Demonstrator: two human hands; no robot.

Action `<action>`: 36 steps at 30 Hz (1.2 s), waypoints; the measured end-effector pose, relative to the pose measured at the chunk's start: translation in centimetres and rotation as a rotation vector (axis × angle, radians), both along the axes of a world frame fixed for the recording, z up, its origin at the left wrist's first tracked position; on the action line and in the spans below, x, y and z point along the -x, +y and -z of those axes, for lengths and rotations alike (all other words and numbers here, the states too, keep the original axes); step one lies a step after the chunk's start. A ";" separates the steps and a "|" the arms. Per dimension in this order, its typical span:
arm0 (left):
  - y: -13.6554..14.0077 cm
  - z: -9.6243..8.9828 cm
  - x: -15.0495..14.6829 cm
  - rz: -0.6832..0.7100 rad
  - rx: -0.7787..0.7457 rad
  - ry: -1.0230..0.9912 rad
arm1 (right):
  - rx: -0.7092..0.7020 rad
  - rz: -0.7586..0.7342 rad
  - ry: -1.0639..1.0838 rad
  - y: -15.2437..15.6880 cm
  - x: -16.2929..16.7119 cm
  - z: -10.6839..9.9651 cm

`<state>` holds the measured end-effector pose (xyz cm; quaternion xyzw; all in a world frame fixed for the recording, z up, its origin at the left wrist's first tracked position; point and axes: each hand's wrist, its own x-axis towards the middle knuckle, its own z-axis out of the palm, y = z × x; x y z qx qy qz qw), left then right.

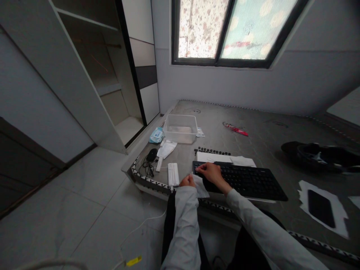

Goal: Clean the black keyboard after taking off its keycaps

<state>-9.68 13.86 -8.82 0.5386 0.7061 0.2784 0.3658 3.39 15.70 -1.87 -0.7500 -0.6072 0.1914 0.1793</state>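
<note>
Grey mattress-like surface [253,123] fills the middle and right of the frame, under a window with patterned glass at the top, with an open wardrobe at upper left and pale floor tiles at lower left.

So the main thing going on: a black keyboard [247,182] sits near the front edge of the surface, just right of centre. The person's right hand [210,173] rests on its left end, fingers curled down onto the keys; whether it's pinching a key or just pressing is too small to tell. The left hand [188,181] is just beside it at the keyboard's left corner, closed around a white wipe [201,186] that hangs down from the fingers.

Going outward, a white strip-shaped gadget [173,174] lies right next to the left hand. Behind the keyboard there's a white sheet [225,158] with a row of loose black keycaps [212,151] along its far edge. Further back, a clear plastic tub [180,128], with a blue pack of wipes [156,135] on its left. A black mouse [152,154] with tangled cable is at the left corner. A red wrapper [235,129] lies further back. Far right, a dark bundle [320,155], and lower right a black phone [320,202] lying on white paper.
</note>
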 end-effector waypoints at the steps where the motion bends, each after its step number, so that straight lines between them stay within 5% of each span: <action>1: 0.0 0.0 0.0 0.005 -0.002 -0.011 | -0.003 0.007 0.005 -0.1 0.0 0.1; 18: 0.0 0.5 -0.2 0.010 0.036 -0.149 | -0.163 0.024 0.053 -0.5 0.3 2.3; 36: -0.4 -0.3 -0.2 0.039 -0.026 -0.077 | -0.131 -0.054 -0.015 0.1 0.3 1.8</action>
